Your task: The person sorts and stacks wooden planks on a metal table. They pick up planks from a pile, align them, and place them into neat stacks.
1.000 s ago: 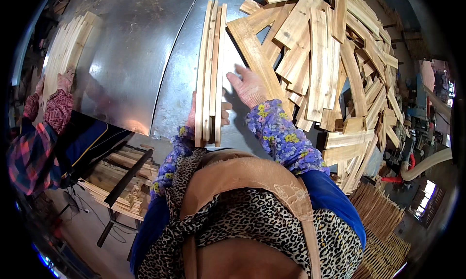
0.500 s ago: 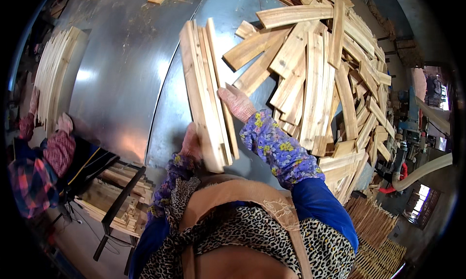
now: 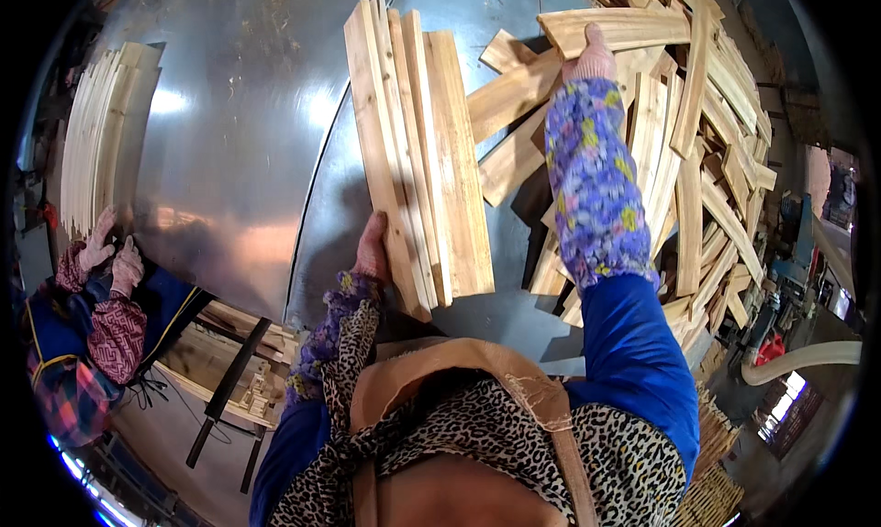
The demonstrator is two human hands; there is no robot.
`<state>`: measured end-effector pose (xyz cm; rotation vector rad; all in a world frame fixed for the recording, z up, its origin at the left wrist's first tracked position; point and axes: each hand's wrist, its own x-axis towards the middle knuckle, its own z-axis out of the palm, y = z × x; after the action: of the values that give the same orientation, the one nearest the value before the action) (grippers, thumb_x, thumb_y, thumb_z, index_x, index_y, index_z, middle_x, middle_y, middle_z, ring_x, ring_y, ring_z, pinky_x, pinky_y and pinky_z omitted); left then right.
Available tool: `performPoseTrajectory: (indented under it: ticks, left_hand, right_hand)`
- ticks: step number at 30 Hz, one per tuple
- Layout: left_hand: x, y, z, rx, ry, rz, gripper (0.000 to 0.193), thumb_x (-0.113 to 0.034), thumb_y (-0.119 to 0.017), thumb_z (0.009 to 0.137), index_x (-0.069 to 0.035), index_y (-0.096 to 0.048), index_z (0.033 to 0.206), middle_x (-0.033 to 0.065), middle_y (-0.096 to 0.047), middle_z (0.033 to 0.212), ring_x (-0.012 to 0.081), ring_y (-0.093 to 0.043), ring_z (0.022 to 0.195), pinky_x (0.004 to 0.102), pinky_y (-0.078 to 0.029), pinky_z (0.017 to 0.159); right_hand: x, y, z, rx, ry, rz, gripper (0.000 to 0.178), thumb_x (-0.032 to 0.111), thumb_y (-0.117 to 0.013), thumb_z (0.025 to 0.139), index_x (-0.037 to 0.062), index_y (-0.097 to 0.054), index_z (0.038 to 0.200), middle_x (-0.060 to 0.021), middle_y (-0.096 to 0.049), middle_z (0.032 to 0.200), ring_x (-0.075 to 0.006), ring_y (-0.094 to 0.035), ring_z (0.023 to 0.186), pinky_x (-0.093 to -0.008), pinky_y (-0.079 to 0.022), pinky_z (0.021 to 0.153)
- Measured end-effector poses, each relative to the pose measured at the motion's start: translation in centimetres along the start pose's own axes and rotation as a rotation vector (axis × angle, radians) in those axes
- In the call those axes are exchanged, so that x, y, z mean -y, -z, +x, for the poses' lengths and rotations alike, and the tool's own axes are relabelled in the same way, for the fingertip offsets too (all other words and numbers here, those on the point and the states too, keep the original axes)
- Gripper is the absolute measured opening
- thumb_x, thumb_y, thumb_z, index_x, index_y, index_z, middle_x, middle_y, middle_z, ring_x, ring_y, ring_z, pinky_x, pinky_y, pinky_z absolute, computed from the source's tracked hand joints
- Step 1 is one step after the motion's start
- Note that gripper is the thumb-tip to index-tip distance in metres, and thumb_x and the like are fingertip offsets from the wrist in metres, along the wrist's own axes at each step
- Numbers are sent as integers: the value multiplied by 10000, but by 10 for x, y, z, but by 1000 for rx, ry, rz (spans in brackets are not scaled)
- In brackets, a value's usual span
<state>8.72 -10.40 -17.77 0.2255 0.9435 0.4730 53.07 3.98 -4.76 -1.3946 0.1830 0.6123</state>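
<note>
Several light wooden boards point(image 3: 390, 151) stand on edge side by side on the metal table in front of me. My left hand point(image 3: 372, 249) is closed around their near left side, its fingers mostly hidden by the wood. A wider board point(image 3: 459, 169) leans flat-faced against the right of this bundle. Stretched forward to the right, my right hand point(image 3: 592, 59) grips the lower edge of a slightly curved board point(image 3: 633, 27) on top of the loose heap, thumb over its face.
A large jumbled heap of boards point(image 3: 688, 197) covers the table's right side. On the far left, a co-worker's gloved hands point(image 3: 110, 256) are by a neat row of boards point(image 3: 101, 142). A seam crosses the metal table point(image 3: 229, 142). Boards lie on a low rack point(image 3: 229, 362) below its edge.
My right hand has left the bundle and reached forward and right to a board on the heap. A wide board now rests at the bundle's right side. My left hand stays on the bundle.
</note>
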Motion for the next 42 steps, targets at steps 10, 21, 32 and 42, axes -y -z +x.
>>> performPoseTrajectory:
  ticks: [10, 21, 32, 42]
  left_hand:
    - [-28, -51, -35, 189, 53, -55, 924, -712, -640, 1000, -53, -505, 1634, 212, -712, 1440, 383, -731, 1239, 546, -591, 1106]
    - [-104, -39, -154, -582, -429, 1690, 830, -344, -810, 901, 12, -495, 1582, 294, -722, 1296, 433, -723, 1203, 530, -585, 1052]
    - [-80, -30, -159, -658, -356, 1696, 1119, -514, -900, 808, -38, -386, 1680, 251, -539, 1581, 438, -535, 1449, 507, -517, 1168]
    - [-178, 247, -197, -835, -774, 1911, 1100, -377, -917, 756, -13, -425, 1669, 285, -474, 1660, 507, -485, 1489, 544, -403, 1265]
  right_hand:
    - [-136, 208, -266, 665, -221, -387, 1015, 285, -898, 897, -72, -354, 1675, -251, -501, 1662, -329, -453, 1559, -455, -346, 1310]
    - [-167, 193, -321, 639, 275, -1048, 832, 318, -797, 941, -20, -463, 1624, -270, -629, 1537, -368, -657, 1371, -431, -532, 1148]
    - [-186, 167, -338, 1328, 214, -1151, 474, 297, -712, 990, 46, -661, 1388, -219, -755, 1264, -401, -725, 1204, -485, -562, 1057]
    - [-4, 320, -149, -154, 644, -1697, 854, 362, -788, 861, 58, -474, 1594, -262, -447, 1660, -453, -412, 1523, -599, -385, 1216]
